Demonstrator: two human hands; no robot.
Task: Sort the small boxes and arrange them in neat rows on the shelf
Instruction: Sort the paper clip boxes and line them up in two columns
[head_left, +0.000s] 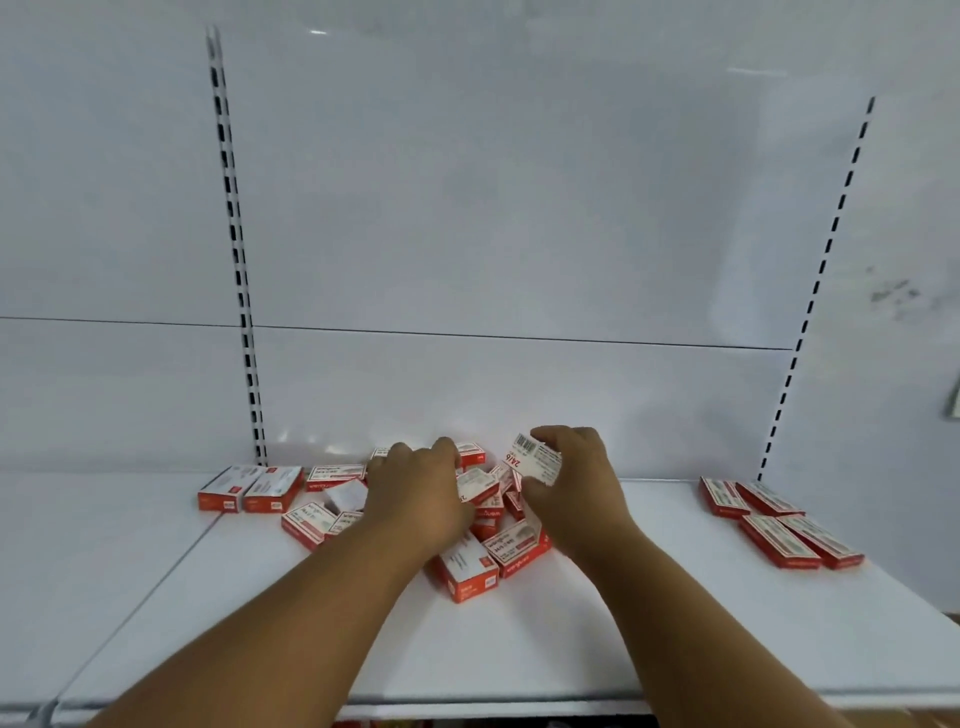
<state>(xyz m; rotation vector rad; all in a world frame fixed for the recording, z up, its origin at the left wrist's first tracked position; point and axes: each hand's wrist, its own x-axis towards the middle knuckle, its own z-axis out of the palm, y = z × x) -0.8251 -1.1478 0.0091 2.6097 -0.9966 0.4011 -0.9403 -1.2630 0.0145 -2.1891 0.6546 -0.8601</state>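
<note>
A loose heap of small red-and-white boxes (488, 551) lies in the middle of the white shelf (571, 649). My right hand (576, 488) holds one box (537, 460) lifted above the heap, barcode side toward me. My left hand (415, 491) rests knuckles-up on the heap, fingers curled on a box (475, 483) whose grip is partly hidden. Two boxes (249, 488) sit side by side at the left. Several boxes (779, 522) lie in two short rows at the right.
The shelf's white back panel (493, 234) rises behind the boxes, with slotted uprights at the left (236, 249) and right (821, 280). A seam (156, 571) splits the shelf from a neighbouring board on the left. The front edge (467, 709) runs along the bottom.
</note>
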